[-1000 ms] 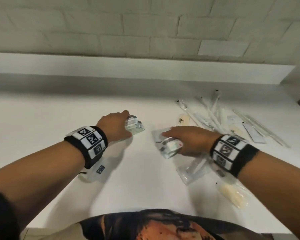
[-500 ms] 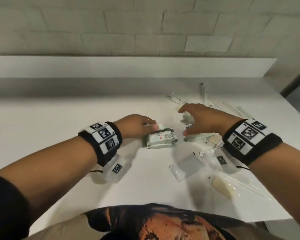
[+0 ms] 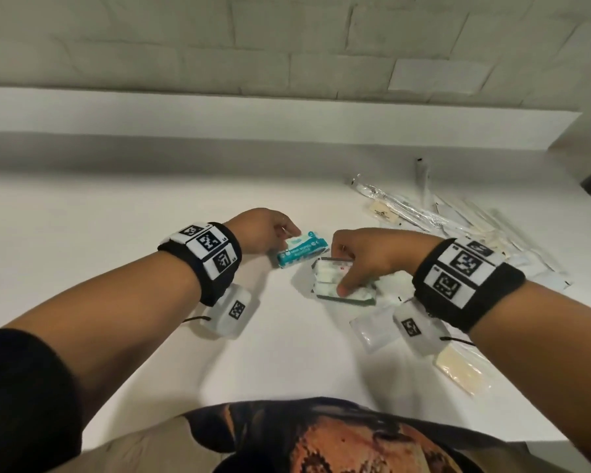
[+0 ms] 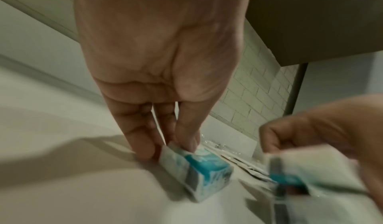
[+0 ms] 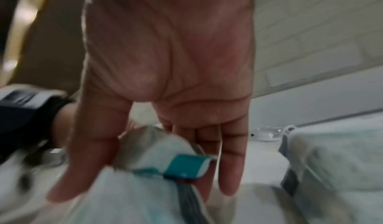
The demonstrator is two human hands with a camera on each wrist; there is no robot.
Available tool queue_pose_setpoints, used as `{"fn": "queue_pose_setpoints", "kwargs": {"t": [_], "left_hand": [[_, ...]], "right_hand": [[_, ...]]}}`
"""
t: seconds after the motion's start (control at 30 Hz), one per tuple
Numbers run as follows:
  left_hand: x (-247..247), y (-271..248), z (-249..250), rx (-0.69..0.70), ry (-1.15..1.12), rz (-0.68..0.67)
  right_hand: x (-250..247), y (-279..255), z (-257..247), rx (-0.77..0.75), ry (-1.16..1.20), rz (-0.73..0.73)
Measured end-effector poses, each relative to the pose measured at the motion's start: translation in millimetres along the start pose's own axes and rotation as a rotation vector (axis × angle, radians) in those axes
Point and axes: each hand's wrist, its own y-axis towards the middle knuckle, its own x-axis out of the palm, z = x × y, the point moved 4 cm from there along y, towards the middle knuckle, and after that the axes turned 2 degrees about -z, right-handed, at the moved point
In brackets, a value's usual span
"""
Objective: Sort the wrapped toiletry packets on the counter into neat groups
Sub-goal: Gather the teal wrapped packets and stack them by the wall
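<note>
Slick film on the teal pack (image 3: 302,252), pinched by the left hand (image 3: 260,233), and the pale pack (image 3: 335,279), gripped by the right hand (image 3: 372,256), mid-frame, may let either slip.

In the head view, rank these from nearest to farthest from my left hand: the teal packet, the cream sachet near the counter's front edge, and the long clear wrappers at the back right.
From the left hand:
1. Teal packet, at its fingertips, pinched by them.
2. Cream sachet, front right, past the right wrist.
3. Long clear wrappers, back right by the wall; only a little farther than the sachet, so nearly too close to call.
</note>
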Motion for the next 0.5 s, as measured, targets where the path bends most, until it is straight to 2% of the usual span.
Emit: {"fn": "queue_pose_setpoints", "kwargs": {"t": [0.2, 0.27, 0.4, 0.5], "left_hand": [[7, -6, -1, 0.032, -0.096, -0.040], [10, -6, -2, 0.015, -0.075, -0.038], [2, -11, -3, -0.072, 0.075, 0.160], [-1, -17, 0, -0.079, 0.143, 0.236]], "right_hand": [[-42, 18, 14, -0.042, 0.456, 0.185], [-48, 37, 11, -0.029, 0.407, 0.205], [-49, 73, 1, -0.011, 0.307, 0.171], [-47, 85, -6, -0.045, 0.278, 0.135]]}}
